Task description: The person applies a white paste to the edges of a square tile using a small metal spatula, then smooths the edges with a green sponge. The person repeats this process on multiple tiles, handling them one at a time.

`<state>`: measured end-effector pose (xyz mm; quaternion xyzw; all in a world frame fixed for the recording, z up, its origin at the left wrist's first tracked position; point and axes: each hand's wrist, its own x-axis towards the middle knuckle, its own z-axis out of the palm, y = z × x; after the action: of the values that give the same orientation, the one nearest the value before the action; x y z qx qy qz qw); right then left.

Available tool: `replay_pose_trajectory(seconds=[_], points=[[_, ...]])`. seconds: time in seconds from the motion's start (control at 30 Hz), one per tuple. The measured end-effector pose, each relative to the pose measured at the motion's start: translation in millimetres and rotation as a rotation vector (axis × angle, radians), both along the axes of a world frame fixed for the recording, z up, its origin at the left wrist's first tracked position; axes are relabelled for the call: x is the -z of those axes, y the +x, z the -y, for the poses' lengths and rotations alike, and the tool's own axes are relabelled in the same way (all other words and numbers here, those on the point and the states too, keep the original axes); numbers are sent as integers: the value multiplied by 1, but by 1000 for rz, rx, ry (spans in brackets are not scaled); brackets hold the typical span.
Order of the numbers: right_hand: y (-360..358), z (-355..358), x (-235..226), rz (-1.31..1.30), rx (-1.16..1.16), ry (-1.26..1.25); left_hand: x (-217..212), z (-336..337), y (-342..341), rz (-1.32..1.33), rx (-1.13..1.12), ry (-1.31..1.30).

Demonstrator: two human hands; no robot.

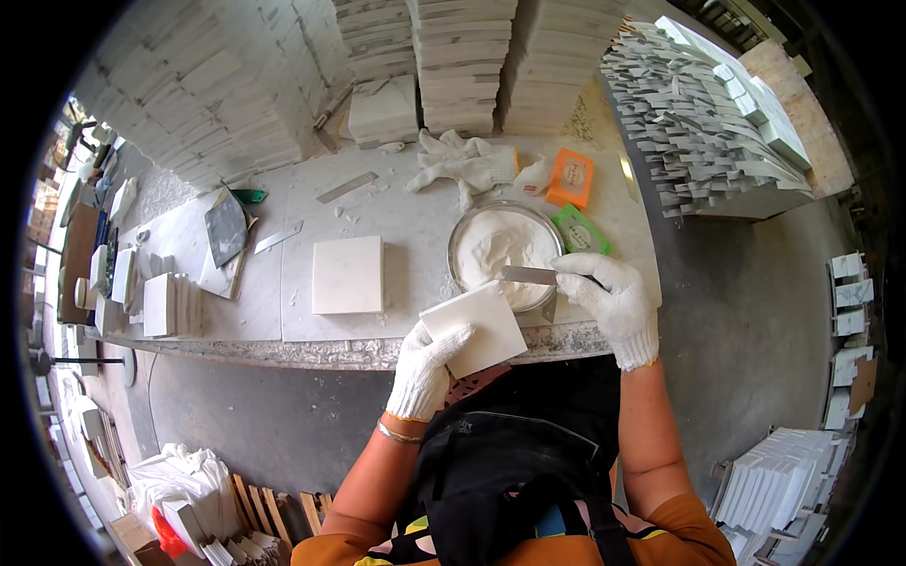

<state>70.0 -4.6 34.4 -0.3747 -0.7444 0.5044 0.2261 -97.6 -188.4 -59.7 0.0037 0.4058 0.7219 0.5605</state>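
Observation:
My left hand (422, 371), in a white knit glove, grips a square white stone tile (483, 332) by its near left side, thumb on top. The tile is tilted at the table's front edge and overlaps the bowl's near rim. My right hand (615, 300), gloved too, pinches a flat metal scraper (528, 274) whose blade points left above the bowl. Inside the round metal bowl (454, 253) lies white powder or paste (500, 238); which of the two I cannot tell. Left of the bowl, another white tile (348, 275) lies flat on the table (302, 222).
Spare white gloves (462, 162) lie behind the bowl, with an orange box (570, 177) and a green box (579, 230) to its right. Loose metal blades (347, 187) and a dark stone piece (226, 229) are leftward. Tall slab stacks (462, 66) line the back; more tiles (170, 305) stand left.

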Motion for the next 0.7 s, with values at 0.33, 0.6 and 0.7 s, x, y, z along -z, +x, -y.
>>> replay_pose_trajectory(seconds=[0.33, 0.6, 0.7], points=[[-1, 1, 6, -68, 12, -168, 3, 0, 0, -14, -4, 5], [9, -5, 10, -41, 68, -230, 1, 1, 0, -21, -2, -4], [8, -11, 5, -16, 84, -181, 1, 2, 0, -18, 0, -9]])
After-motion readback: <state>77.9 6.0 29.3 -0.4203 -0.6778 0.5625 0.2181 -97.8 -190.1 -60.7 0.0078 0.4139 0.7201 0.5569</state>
